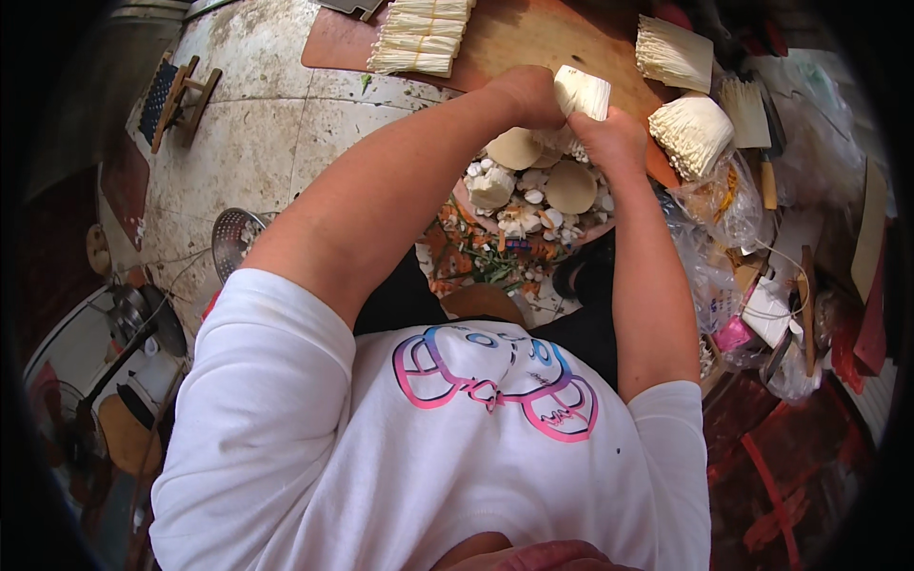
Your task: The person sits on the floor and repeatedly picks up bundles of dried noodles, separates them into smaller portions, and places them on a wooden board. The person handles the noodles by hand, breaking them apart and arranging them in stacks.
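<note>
White T-shirt (457, 495) is filling the bottom of the frame, being closest to the lens, with both arms reaching toward the top centre. The left hand (531, 97) and right hand (614, 143) are gripping one bunch of pale mushrooms (582, 92) from either side, pinching it between them, probably because those skinny stalks would be splaying otherwise. Fair warning: the fingers are mostly hiding, so I can't really tell how each fingertip is sitting.

That bunch is hovering by the near edge of the wooden surface (533, 38), right beside a basin (598, 232) heaped with mushroom pieces (571, 187) mid-frame. Handy spot if bits are dropping, I'd guess.

A banded bundle (421, 36) is lying up top, left of centre, and two loose clumps (676, 52) (692, 135) are sitting upper right, likely parked there to stay within reach. Wooden-handled knife (768, 183) is resting further right, looks like, and a metal colander (228, 246) is standing left of centre.
</note>
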Tool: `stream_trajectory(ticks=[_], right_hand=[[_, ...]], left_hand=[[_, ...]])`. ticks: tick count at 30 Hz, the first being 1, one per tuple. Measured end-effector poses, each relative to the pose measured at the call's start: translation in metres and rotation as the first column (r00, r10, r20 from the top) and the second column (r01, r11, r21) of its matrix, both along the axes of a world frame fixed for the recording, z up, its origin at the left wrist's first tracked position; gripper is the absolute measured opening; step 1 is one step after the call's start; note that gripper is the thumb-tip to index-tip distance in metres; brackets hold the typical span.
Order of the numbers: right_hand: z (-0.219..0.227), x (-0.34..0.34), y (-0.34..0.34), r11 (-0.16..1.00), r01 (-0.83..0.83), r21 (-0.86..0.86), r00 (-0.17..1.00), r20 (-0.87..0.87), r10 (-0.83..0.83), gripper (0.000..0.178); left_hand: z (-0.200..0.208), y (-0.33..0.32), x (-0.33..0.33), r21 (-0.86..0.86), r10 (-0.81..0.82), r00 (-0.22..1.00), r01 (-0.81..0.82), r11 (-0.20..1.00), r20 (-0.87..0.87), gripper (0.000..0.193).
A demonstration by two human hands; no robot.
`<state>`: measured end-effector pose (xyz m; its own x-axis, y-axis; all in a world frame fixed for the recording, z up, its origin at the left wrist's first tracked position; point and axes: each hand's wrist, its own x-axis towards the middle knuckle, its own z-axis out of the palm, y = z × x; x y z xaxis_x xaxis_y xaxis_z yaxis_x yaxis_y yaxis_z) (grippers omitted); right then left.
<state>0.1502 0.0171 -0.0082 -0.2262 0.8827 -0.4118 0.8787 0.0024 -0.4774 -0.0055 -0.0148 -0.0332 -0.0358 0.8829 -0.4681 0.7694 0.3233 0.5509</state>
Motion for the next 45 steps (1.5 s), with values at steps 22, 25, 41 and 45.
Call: stream_trajectory(ticks=[22, 25, 41, 45], right_hand=[[0.063, 0.026, 0.006, 0.877, -0.154, -0.454, 0.433, -0.829, -0.353, 0.045], [0.072, 0.03, -0.002, 0.904, -0.144, -0.402, 0.362, -0.872, -0.33, 0.045], [0.089, 0.056, -0.029, 0.958, -0.028, 0.285, 0.879, -0.449, 0.159, 0.04], [0.098, 0.075, -0.036, 0.971, -0.149, 0.189, 0.848, -0.48, 0.224, 0.044]], left_hand=[[0.059, 0.026, -0.002, 0.094, 0.329, 0.647, -0.528, 0.844, 0.688, 0.034], [0.078, 0.02, 0.01, 0.069, 0.148, 0.365, -0.52, 0.851, 0.919, 0.035], [0.106, -0.036, 0.089, -0.008, 0.297, 0.423, -0.563, 0.827, 0.856, 0.031], [0.089, -0.022, 0.066, -0.183, 0.37, 0.286, -0.517, 0.836, 0.884, 0.039]])
